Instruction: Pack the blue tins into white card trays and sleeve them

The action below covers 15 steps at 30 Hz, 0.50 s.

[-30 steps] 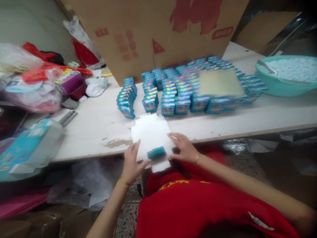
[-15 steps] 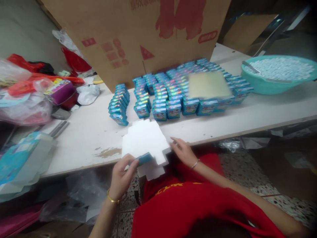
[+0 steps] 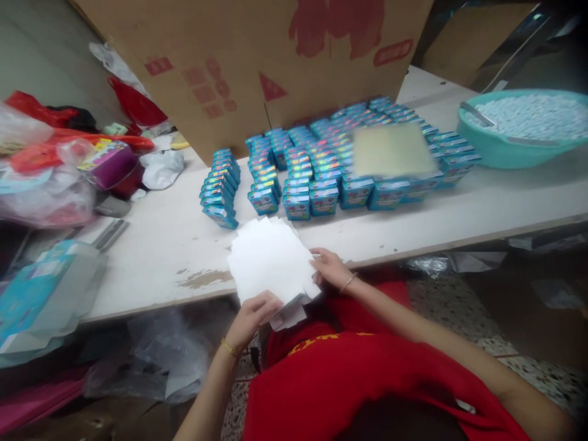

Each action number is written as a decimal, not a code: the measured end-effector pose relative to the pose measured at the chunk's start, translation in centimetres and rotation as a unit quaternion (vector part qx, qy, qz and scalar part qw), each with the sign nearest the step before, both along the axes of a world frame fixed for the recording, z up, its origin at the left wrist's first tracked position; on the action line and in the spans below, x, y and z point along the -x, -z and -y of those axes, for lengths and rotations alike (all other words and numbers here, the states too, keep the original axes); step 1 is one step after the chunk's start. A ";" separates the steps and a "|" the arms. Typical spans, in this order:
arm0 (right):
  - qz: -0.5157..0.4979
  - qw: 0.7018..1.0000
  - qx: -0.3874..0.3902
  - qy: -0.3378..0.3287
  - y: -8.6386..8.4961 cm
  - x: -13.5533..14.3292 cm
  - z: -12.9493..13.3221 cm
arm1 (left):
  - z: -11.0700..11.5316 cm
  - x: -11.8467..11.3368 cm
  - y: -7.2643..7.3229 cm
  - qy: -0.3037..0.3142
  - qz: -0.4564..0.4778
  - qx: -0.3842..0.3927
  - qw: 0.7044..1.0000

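Nearest, the red garment (image 3: 303,386) carries yellow lettering (image 3: 316,340), too cut off to read. The left hand (image 3: 255,313) bends its fingers over the near edge of the white card blanks (image 3: 271,260), and the right hand (image 3: 329,267) meets their right edge; whether either pinches, I cannot tell. The blanks lie at the table's front edge, plain on top. Beyond stand rows of blue boxes (image 3: 297,209), their pale front lettering blurred. Behind, the big carton (image 3: 220,37) bears a red triangle and illegible red marks.
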State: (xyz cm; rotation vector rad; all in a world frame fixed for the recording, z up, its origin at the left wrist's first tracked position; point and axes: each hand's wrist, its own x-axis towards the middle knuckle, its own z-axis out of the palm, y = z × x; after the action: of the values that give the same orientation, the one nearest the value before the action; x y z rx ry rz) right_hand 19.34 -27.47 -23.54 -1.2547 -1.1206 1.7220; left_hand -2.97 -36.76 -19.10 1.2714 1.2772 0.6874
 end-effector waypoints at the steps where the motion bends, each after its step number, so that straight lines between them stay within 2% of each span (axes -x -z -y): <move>1: 0.004 1.000 0.003 0.002 0.1 0.0 0.0 | -0.1 0.0 0.0 0.008 -0.004 0.009 1.000; 8: 0.008 1.000 0.002 0.011 0.7 0.0 0.0 | -0.9 -0.5 -0.2 0.051 -0.001 0.008 0.999; 12: 0.002 1.000 -0.003 0.004 0.9 -0.2 0.0 | -1.4 -0.2 0.0 0.095 -0.036 -0.001 0.995; 15: 0.008 1.000 -0.011 0.003 1.3 -0.2 0.0 | -1.7 -0.1 0.2 0.097 -0.095 -0.039 0.990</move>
State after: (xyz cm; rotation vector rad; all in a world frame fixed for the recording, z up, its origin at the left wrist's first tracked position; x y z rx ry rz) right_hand 19.59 -27.51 -24.85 -1.2591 -1.1391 1.6940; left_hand -2.88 -35.07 -19.28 1.5322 1.2684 0.4884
